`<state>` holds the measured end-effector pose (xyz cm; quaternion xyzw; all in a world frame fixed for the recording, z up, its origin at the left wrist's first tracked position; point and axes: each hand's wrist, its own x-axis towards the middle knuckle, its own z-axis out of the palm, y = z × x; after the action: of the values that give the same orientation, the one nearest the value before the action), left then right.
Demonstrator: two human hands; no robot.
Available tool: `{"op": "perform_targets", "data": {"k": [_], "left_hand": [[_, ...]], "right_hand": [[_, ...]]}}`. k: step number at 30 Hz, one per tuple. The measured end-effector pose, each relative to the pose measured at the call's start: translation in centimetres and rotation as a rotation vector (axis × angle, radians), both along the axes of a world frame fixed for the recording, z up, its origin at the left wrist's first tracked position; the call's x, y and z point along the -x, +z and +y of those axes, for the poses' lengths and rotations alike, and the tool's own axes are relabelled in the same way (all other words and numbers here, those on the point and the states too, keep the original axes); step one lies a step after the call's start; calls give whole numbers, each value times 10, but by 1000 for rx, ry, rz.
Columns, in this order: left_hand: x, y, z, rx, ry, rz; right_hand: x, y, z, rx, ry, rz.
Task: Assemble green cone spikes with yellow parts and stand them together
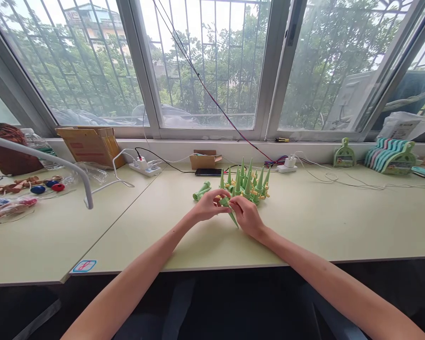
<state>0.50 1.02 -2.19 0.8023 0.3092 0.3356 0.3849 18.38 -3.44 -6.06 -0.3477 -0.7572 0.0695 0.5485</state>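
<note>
My left hand (209,206) and my right hand (247,215) meet over the pale table (304,226), fingers pinched together on one green cone piece (230,210) whose tip points down toward me. Just behind the hands stands a cluster of green cones (247,182) with small yellow parts, tips up. Two more green cones (201,191) lie on their sides to the left of the cluster.
A black phone (208,172), a small cardboard box (203,159), a power strip (145,166) with cables and a larger cardboard box (92,144) line the windowsill side. Wooden toys (21,185) lie at left, a white lamp arm (49,163) above them. Green plastic holders (389,155) stand at right.
</note>
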Motion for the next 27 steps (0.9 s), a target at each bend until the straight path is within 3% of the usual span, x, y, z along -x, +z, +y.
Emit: {"op": "perform_targets", "data": {"k": [16, 27], "left_hand": [[3, 12, -6, 26, -11, -29], [-4, 12, -12, -62, 10, -31]], "right_hand": [[2, 5, -5, 95, -29, 38], [2, 5, -4, 87, -39, 41]]}}
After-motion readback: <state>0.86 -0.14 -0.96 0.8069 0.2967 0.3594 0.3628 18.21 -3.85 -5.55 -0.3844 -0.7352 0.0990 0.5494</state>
